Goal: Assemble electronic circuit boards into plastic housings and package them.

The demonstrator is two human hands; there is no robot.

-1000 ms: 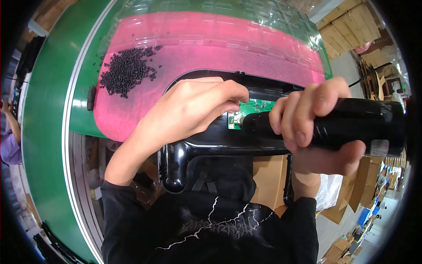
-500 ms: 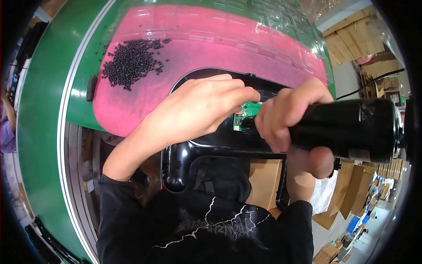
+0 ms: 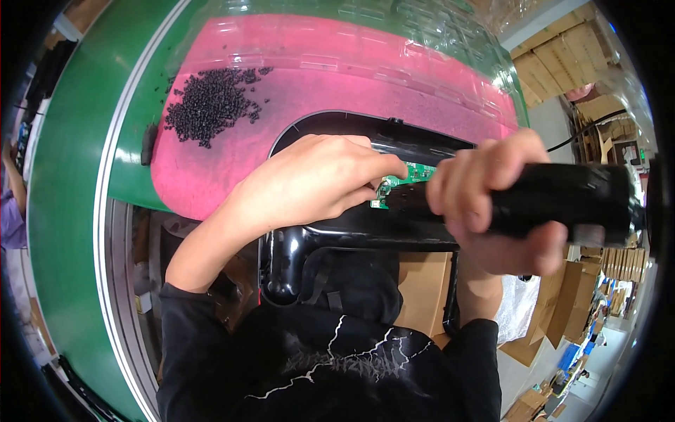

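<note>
My right hand (image 3: 496, 200) is wrapped round a black cylindrical electric screwdriver (image 3: 569, 204). The tool's blurred dark front end points left, over a green circuit board (image 3: 422, 172). The board sits inside a glossy black plastic housing (image 3: 380, 232) with a curved rim. Over the board's left end, my left hand (image 3: 323, 176) has thumb and fingertips brought together in a pinch; anything between them is hidden. Where the screwdriver's tip meets the board cannot be made out.
Small black screws (image 3: 211, 105) lie heaped on a pink mat (image 3: 204, 172) at the far left. A clear plastic tray (image 3: 337, 60) lies across the mat's back. The green table (image 3: 70, 211) extends left. Cardboard boxes (image 3: 562, 63) stand right, and an open carton (image 3: 425, 281) is below the housing.
My right hand and the screwdriver have shifted slightly, with the fingers now set differently round the tool. My left fingertips have come down and closed at the board's left end.
</note>
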